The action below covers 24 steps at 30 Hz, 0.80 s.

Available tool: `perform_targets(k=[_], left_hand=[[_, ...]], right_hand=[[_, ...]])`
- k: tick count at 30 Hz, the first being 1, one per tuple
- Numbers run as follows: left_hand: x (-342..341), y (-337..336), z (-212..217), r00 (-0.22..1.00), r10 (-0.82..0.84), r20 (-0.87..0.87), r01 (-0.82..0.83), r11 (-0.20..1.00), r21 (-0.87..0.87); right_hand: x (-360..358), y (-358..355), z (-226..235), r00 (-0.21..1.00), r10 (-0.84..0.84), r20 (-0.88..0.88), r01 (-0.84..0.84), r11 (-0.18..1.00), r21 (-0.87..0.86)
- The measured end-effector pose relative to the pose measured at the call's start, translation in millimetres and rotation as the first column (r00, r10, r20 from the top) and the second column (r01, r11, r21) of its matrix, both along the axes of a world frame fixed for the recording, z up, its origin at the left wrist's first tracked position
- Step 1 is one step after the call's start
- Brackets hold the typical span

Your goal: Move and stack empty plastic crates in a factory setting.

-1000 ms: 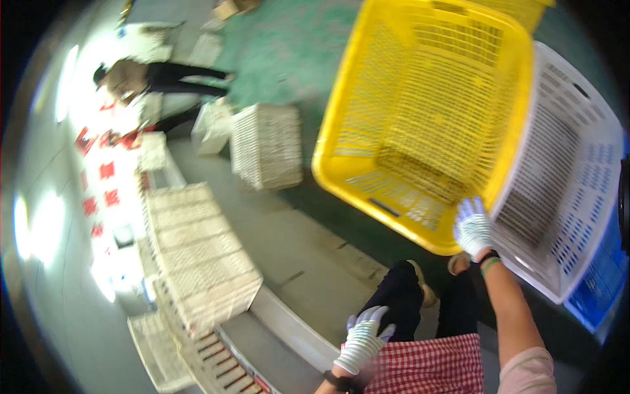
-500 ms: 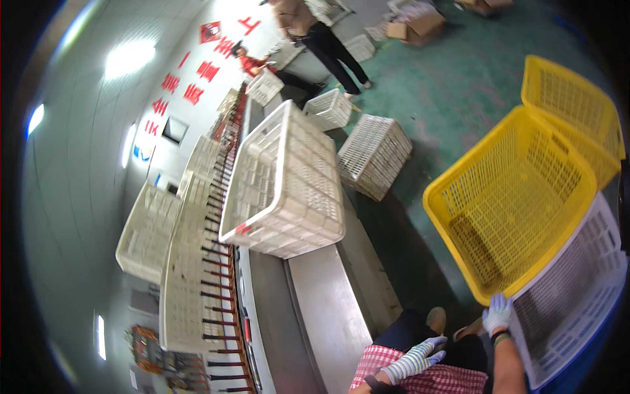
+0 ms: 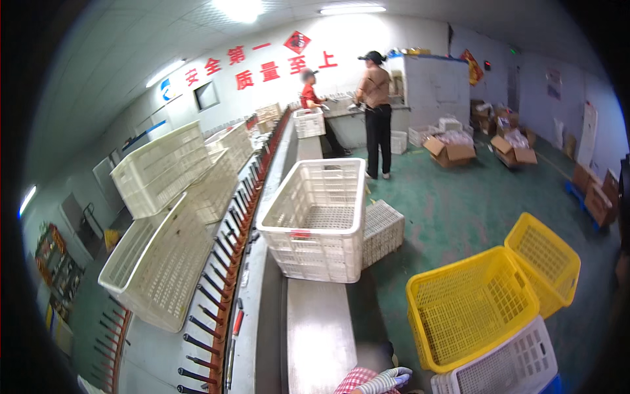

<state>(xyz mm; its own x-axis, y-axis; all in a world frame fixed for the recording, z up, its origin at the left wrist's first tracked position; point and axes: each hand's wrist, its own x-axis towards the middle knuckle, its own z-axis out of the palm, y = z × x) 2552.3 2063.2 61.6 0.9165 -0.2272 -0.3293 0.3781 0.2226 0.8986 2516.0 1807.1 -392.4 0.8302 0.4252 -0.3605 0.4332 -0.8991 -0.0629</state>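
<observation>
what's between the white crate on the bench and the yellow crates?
Head view: a white crate lying on its side by the white crate on the bench, then bare green floor to the yellow crates.

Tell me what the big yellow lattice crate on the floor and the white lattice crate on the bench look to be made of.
Yellow lattice crate: apparently moulded plastic, evenly coloured, slightly glossy, with a regular grid of holes. White lattice crate on the grey bench: likely the same moulded plastic, off-white and duller. The gloved left hand at the lower edge wears what looks like knitted fabric.
</observation>
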Motion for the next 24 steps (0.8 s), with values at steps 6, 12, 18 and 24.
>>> perform_targets(k=[6,12,18,24], left_hand=[[-16,15,-45,0.991,0.131,-0.034,-0.135,0.936,-0.325],[-7,14,-107,0.984,0.112,-0.137,-0.166,0.856,-0.49],[-5,5,-101,0.99,0.061,-0.125,-0.118,0.84,-0.53],[-15,-8,-82,0.991,0.077,-0.112,-0.122,0.868,-0.482]], right_hand=[[26,26,66,0.997,0.058,-0.059,-0.051,0.992,0.115],[19,10,83,0.984,0.068,-0.165,-0.029,0.973,0.23],[29,-19,87,0.965,0.007,-0.263,0.089,0.932,0.351],[4,-44,140,0.819,-0.187,-0.543,0.43,0.826,0.364]])
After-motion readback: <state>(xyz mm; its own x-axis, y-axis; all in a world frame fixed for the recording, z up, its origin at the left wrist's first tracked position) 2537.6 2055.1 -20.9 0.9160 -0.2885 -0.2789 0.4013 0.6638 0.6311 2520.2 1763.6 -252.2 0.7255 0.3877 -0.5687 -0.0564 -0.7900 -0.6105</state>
